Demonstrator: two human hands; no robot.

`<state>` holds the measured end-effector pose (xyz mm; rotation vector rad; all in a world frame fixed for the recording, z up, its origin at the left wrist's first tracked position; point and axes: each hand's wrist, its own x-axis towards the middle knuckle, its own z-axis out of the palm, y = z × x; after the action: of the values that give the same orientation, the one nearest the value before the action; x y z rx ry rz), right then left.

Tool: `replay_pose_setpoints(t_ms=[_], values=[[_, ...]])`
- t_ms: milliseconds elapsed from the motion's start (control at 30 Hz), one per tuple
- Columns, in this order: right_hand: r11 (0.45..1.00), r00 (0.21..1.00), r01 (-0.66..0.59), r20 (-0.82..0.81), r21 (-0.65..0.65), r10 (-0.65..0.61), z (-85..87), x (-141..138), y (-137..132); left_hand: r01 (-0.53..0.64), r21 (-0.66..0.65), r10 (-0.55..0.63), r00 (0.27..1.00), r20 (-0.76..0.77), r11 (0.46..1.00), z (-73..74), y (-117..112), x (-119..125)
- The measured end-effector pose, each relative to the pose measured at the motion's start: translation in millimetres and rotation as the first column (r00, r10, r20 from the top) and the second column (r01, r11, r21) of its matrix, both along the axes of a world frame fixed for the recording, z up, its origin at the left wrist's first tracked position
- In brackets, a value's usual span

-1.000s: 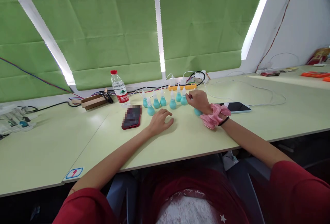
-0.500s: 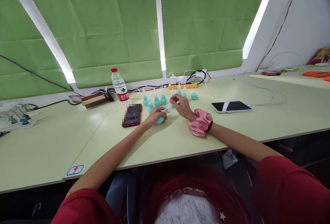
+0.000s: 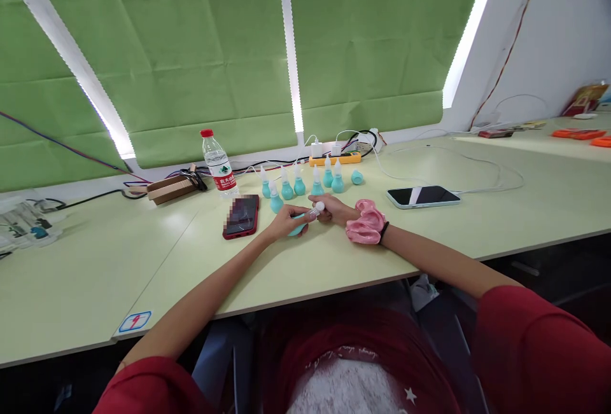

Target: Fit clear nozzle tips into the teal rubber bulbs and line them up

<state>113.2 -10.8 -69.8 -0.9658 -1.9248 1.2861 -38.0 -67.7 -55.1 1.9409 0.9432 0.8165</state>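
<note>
My left hand point(image 3: 284, 224) is closed round the teal bulb of a small squeeze bottle point(image 3: 300, 226), held on its side just above the table. My right hand point(image 3: 331, 208) pinches that bottle's white nozzle tip point(image 3: 316, 209). A pink scrunchie point(image 3: 365, 224) and a black band sit on my right wrist. Behind my hands stand several more teal bottles with white tips point(image 3: 300, 184) in a loose row. One teal bulb without a tip point(image 3: 356, 177) lies to their right.
A red phone point(image 3: 242, 215) lies left of my hands, a light-blue phone point(image 3: 422, 196) on a white cable to the right. A water bottle point(image 3: 217, 163), a cardboard box point(image 3: 169, 187) and a yellow power strip point(image 3: 335, 159) line the back edge of the pale green table point(image 3: 143, 255).
A second ago my left hand lay flat and my right reached among the bottles. Both hands have since come together on one bottle and drawn it nearer to me.
</note>
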Motion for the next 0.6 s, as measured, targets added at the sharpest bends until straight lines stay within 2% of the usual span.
replay_pose_setpoints(t_ms=[67,133,167,233,267,300,367,467,533,600], values=[[0.998,0.999,0.038,0.006,0.044,-0.038,1.3,2.8,2.4,-0.007,-0.041,0.008,0.999,0.042,0.999,-2.0,2.3,-0.7],[0.96,0.982,0.17,0.039,0.222,-0.184,2.5,5.1,4.6,-0.043,-0.118,0.056,0.993,0.108,0.992,-4.9,6.2,-2.0],[0.901,0.955,0.25,0.065,0.354,-0.291,3.0,6.2,5.4,-0.065,-0.164,0.089,0.985,0.145,0.984,-6.3,8.5,-2.8],[0.723,0.857,0.351,0.106,0.596,-0.504,3.4,7.9,6.3,-0.099,-0.245,0.152,0.967,0.205,0.964,-8.7,13.3,-4.5],[0.652,0.809,0.356,0.13,0.669,-0.574,3.1,8.4,6.4,-0.108,-0.276,0.173,0.959,0.224,0.955,-9.6,15.4,-5.2],[0.61,0.768,0.341,0.161,0.715,-0.619,2.4,8.7,6.3,-0.111,-0.298,0.186,0.953,0.238,0.948,-10.2,17.2,-5.7],[0.597,0.719,0.283,0.246,0.751,-0.65,0.0,8.3,5.8,-0.105,-0.323,0.194,0.946,0.259,0.941,-11.0,19.8,-6.2],[0.652,0.712,0.211,0.342,0.729,-0.613,-3.5,6.2,4.2,-0.089,-0.358,0.199,0.939,0.282,0.929,-11.8,21.6,-6.0],[0.652,0.744,0.258,0.284,0.713,-0.605,-4.1,4.6,2.3,-0.094,-0.391,0.218,0.933,0.287,0.916,-12.8,22.1,-5.7],[0.628,0.802,0.325,0.145,0.707,-0.579,-3.3,3.1,-0.4,-0.101,-0.417,0.24,0.924,0.297,0.903,-14.2,22.4,-5.4]])
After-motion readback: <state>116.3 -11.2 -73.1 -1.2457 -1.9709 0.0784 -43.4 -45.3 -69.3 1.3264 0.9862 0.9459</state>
